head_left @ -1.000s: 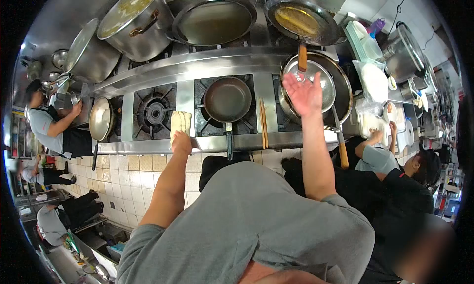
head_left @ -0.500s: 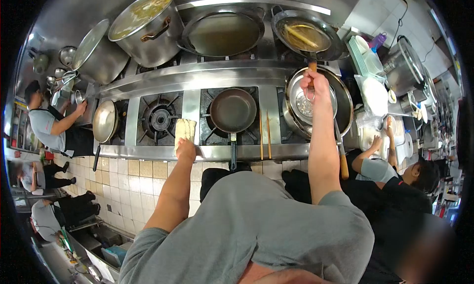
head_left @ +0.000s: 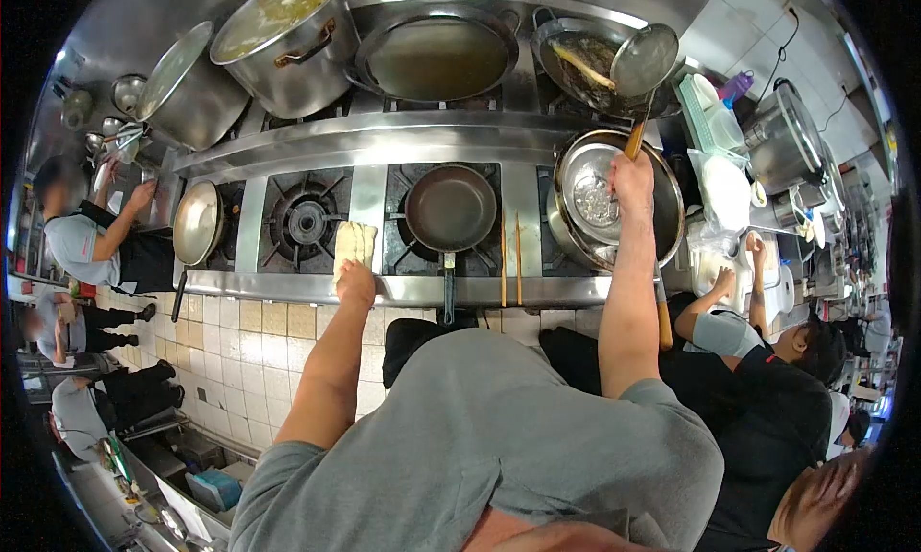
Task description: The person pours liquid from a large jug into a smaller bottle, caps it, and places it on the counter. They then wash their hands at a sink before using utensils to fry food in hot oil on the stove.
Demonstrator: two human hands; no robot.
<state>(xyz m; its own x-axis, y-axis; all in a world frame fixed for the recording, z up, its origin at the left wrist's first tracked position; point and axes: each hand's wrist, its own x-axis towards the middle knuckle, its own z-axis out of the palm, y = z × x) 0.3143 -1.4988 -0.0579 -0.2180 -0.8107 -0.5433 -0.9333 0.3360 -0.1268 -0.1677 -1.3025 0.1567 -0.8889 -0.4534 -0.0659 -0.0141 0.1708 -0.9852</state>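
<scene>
My right hand (head_left: 631, 182) grips the wooden handle of a round mesh skimmer (head_left: 645, 61). The skimmer head is over the right side of a dark wok (head_left: 550, 34) on the back row. In the wok's oil lies a long, yellowish piece of food (head_left: 582, 66), its kind unclear. Below my right hand stands a wide metal pot (head_left: 674, 207) with a perforated metal bowl (head_left: 590, 189) inside. My left hand (head_left: 356, 283) is closed on the near end of a folded pale cloth (head_left: 355, 240) at the stove's front edge.
A frying pan (head_left: 451, 210) sits on the middle burner, its handle over the front edge, beside long chopsticks (head_left: 518, 258). A shallow pan (head_left: 199, 223) is at left. Stockpots (head_left: 288, 68) and a wide pan (head_left: 436, 61) stand behind. Co-workers are left and close right (head_left: 724, 336).
My right hand has moved slightly right and nearer, bringing the skimmer from over the long food to the wok's right side. My left hand stays at the cloth.
</scene>
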